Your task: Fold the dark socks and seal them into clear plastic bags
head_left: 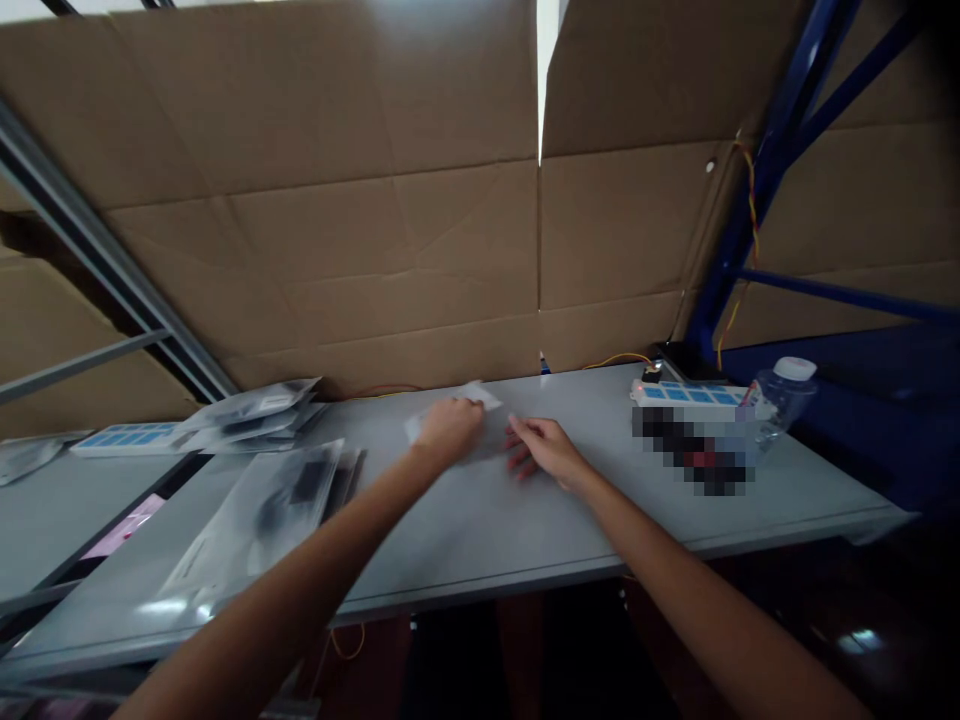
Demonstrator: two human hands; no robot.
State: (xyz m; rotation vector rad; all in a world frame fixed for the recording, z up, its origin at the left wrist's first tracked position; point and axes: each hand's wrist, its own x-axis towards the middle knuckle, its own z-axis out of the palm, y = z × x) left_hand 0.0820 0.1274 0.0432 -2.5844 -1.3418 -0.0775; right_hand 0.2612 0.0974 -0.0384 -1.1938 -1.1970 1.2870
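At the middle of the grey table [480,545], my left hand [452,428] is closed, with its fingers curled on a thin, whitish, see-through sheet or bag [484,396]. Part of that piece is hidden behind the hand, and blur hides its exact kind. Just to the right, my right hand [547,450] hovers near the tabletop, its fingers apart and smeared a little by motion. Nothing shows in it. Left of my forearm lie flat clear plastic bags [281,510] with dark contents that I cannot make out.
More bagged items are piled [251,415] at the back left, beside a power strip [124,440]. Another power strip [694,394], a clear bottle [784,400] and a pixelated dark item [694,450] sit at the right. A cardboard wall [390,240] stands behind.
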